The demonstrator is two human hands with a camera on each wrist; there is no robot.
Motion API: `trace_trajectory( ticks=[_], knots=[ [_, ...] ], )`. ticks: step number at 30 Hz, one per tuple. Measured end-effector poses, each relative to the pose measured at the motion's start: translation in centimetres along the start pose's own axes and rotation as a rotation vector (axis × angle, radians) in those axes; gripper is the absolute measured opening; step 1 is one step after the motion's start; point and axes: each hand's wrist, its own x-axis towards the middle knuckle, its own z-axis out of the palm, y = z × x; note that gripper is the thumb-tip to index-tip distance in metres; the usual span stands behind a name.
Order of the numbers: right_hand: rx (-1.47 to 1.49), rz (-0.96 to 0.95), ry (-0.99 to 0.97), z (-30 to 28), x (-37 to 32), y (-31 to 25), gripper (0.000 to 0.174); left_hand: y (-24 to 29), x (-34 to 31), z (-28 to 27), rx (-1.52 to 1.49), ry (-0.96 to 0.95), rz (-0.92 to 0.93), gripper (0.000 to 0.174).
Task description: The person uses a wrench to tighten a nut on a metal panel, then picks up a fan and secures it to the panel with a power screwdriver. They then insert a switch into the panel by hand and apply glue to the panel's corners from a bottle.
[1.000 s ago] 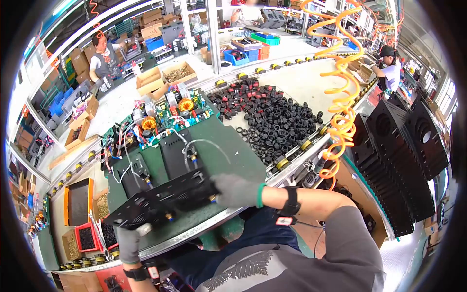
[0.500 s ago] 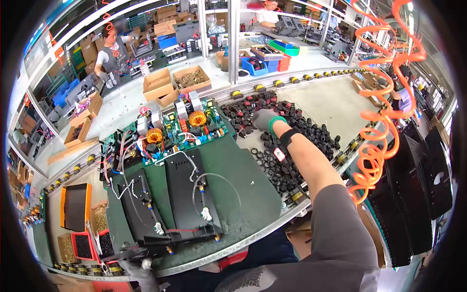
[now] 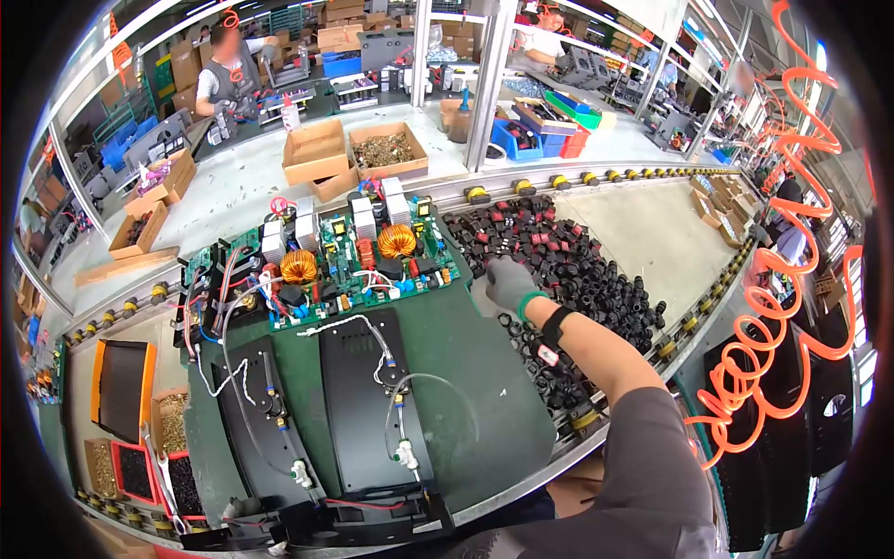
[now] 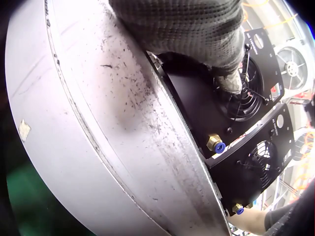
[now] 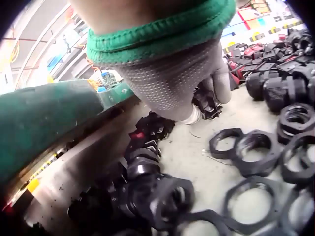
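Observation:
My gloved right hand (image 3: 510, 285) is at the near left edge of the pile of black and red parts (image 3: 545, 244). In the right wrist view the hand (image 5: 167, 86) pinches a small black part (image 5: 209, 105), with black ring nuts (image 5: 255, 152) nearby. At the bench's front edge, my left hand (image 4: 197, 37) grips a black panel (image 4: 197, 98) that has a round fan grille and a brass fitting (image 4: 215, 143). A second such panel (image 4: 236, 182) stands beside it. Two black plates (image 3: 365, 401) with tubing lie behind the panels on the green mat (image 3: 484, 391).
Circuit boards with copper coils (image 3: 397, 240) line the mat's back edge. Red bins (image 3: 136, 472) and an orange-edged tray (image 3: 124, 387) are at left. Orange coiled hoses (image 3: 745, 373) hang at right, near stacked black panels (image 3: 792, 419). Across the rollers, a person (image 3: 228, 79) works.
My right hand has left the panels for the parts pile, then shifted slightly along its near edge. The panels, raised and blurred earlier, now stand lower at the bench's front edge.

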Motion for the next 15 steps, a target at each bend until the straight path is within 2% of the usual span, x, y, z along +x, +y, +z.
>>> trace_trajectory(
  ticks=[2, 4, 5, 7, 9, 10, 12, 13, 14, 15],
  knots=[
    [0.345, 0.108, 0.115, -1.5, 0.8, 1.2, 0.030, -2.1, -1.3, -0.1, -0.028, -0.027, -0.001, 0.069],
    [0.334, 0.080, 0.232, -1.7, 2.8, 2.3, 0.032, -6.7, -5.3, -0.6, 0.247, -0.029, 0.028, 0.063],
    [0.348, 0.100, 0.216, -3.1, 3.0, 1.8, 0.033, -6.6, -5.1, -0.6, 0.247, -0.030, 0.034, 0.063],
    [0.369, 0.114, 0.204, -4.9, 3.4, 0.5, 0.033, -6.0, -4.8, -0.7, 0.232, -0.044, 0.048, 0.059],
    [0.247, -0.091, 0.108, -5.2, 4.3, -0.3, 0.039, -4.2, -3.7, -0.7, 0.237, -0.047, 0.059, 0.058],
    [0.258, -0.096, 0.107, -4.9, 4.7, -0.6, 0.039, -1.6, -1.8, -0.3, 0.112, -0.064, -0.017, 0.058],
    [-0.018, -0.126, -0.159, -3.5, 5.8, -1.3, 0.045, 2.5, 1.1, 0.3, -0.139, -0.100, -0.173, 0.061],
    [-0.070, -0.161, -0.210, -2.2, 6.2, -1.1, 0.044, 3.0, 1.1, 0.3, -0.163, -0.096, -0.299, 0.066],
    [-0.074, -0.113, -0.231, -1.2, 6.2, -1.2, 0.040, 2.9, 1.0, 0.2, -0.158, -0.097, -0.302, 0.066],
    [-0.018, -0.133, -0.106, 0.0, 5.8, -0.9, 0.037, 2.8, 0.9, 0.3, -0.203, -0.070, -0.320, 0.064]
  ],
)
